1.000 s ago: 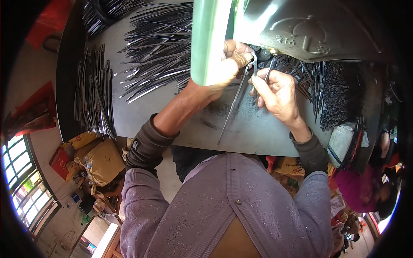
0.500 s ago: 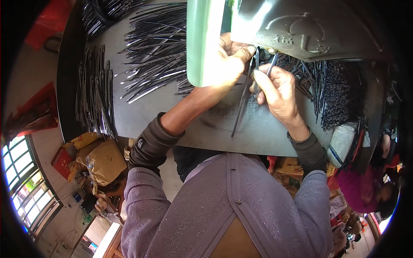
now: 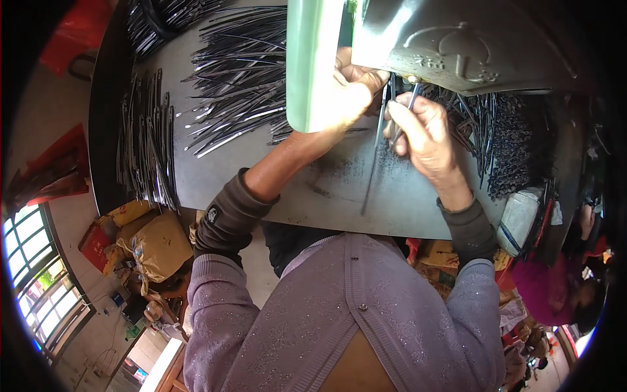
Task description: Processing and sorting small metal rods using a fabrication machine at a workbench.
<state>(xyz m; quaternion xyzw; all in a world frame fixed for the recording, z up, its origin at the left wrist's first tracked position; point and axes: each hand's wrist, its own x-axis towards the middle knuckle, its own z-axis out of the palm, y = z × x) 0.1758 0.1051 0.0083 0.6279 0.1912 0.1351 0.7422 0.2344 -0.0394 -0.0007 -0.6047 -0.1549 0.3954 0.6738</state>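
My left hand point(image 3: 356, 91) is closed, its thumb and fingertips pinched at the upper end of a long thin metal strip point(image 3: 375, 160). The strip slants down toward the table's near edge. Part of this hand is hidden behind a pale green lamp point(image 3: 300, 65) and washed out by its light. My right hand point(image 3: 421, 130) is closed around what looks like tweezers point(image 3: 413, 98), the prongs pointing up under a grey metal housing point(image 3: 470, 49). What the prongs touch under the housing's edge cannot be made out.
Piles of dark metal strips lie on the grey metal table point(image 3: 241, 157), a big pile point(image 3: 238, 85) and a bundle point(image 3: 147, 137) on the left. Small dark pieces point(image 3: 516, 147) heap up at right, beside a whitish block point(image 3: 519, 219). Boxes and bags point(image 3: 157, 245) stand below left.
The lower end of the strip has swung slightly right and looks blurred. My right hand has shifted a little, while the left keeps its pinch.
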